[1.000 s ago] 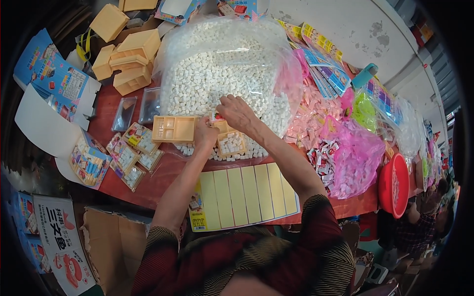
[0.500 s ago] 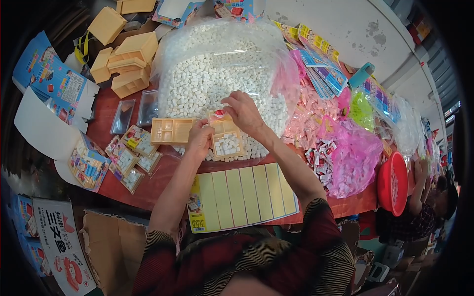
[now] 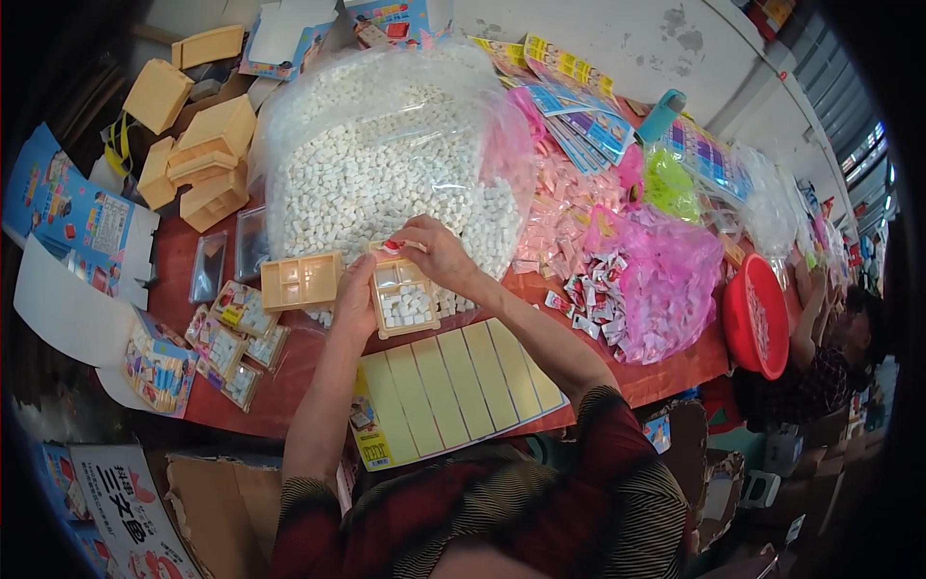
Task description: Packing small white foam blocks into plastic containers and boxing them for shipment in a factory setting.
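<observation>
My left hand (image 3: 357, 297) is closed on the left edge of a cream plastic tray (image 3: 384, 333) with compartments. White small pieces (image 3: 405, 307) fill its near compartment. At the tray's far end, a small red-and-white packet (image 3: 391, 248) sits under the fingertips of my right hand (image 3: 434, 255), which are pinched at it. Another cream compartment tray (image 3: 301, 281), with nothing in it, rests just left of my left hand. Beyond both hands spreads a large clear plastic bag of white pieces (image 3: 376, 164).
A yellow striped card sheet (image 3: 453, 391) lies near me. Filled trays (image 3: 236, 333) and cream boxes (image 3: 217, 135) are at left. On the right are pink packets (image 3: 564, 207), red-and-white packets (image 3: 598, 294), a pink bag (image 3: 675, 289) and a red basin (image 3: 755, 318). Another person (image 3: 820, 357) sits far right.
The view has shifted, so most things appear farther left. My right fingers have come down from above the tray onto the red-and-white packet. The held tray has come slightly nearer me.
</observation>
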A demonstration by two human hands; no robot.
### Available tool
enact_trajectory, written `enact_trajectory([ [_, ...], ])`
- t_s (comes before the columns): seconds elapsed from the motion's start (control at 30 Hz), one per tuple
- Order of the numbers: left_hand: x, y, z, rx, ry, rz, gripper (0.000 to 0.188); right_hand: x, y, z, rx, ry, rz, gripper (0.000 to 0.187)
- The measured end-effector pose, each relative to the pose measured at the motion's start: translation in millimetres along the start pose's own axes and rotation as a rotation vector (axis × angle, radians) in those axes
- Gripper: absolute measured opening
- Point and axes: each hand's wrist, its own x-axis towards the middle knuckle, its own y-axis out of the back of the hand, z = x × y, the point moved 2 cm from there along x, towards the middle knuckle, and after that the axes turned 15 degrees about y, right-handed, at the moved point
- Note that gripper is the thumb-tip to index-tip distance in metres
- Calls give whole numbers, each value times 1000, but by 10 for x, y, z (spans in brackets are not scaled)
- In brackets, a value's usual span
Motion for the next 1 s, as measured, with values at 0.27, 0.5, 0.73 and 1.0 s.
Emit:
enact_trajectory([
  [0.27,20,-106,12,-21,13,-5,18,-5,31,26,55,-26,60,13],
  [0.5,-10,-56,10,-12,-12,-63,23,329,225,483,-543,-182,38,15],
  [0.73,-1,-35,41,-73,-9,15,24,211,152,934,-921,-322,-249,10],
  [1.0,182,29,42,-131,-89,63,22,328,708,231,-924,-130,31,7],
])
